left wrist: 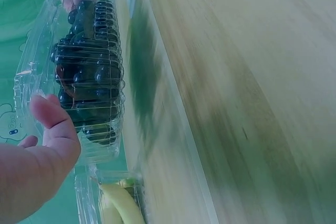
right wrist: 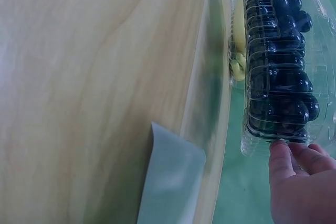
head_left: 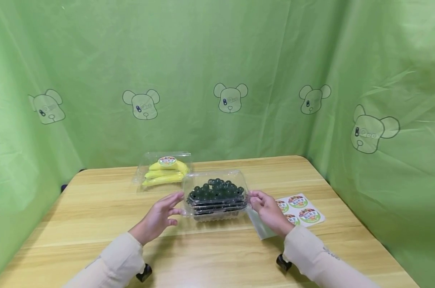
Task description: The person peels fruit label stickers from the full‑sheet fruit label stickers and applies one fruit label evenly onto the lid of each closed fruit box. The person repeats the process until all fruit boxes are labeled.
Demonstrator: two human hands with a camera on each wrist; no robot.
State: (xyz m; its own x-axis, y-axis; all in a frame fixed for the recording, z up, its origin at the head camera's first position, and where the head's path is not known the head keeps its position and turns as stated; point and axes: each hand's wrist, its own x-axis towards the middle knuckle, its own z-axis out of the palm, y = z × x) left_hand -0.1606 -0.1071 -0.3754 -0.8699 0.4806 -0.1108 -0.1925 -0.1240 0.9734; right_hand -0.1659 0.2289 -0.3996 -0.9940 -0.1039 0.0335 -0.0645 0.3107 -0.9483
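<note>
A clear plastic clamshell box of dark grapes is held up at the middle of the table, its shadow showing beneath it in the wrist views. At its right end my right hand pinches the edge between thumb and fingers; the right wrist view has the fingertips against the box's end. My left hand holds the left edge, some fingers at the rim and another standing apart below. In the left wrist view that hand partly covers the box's near end.
Behind, to the left, a clear box holds yellow bananas, with a round label on top. A sheet of round fruit stickers lies beside and partly under my right hand. Green curtains surround the wooden table.
</note>
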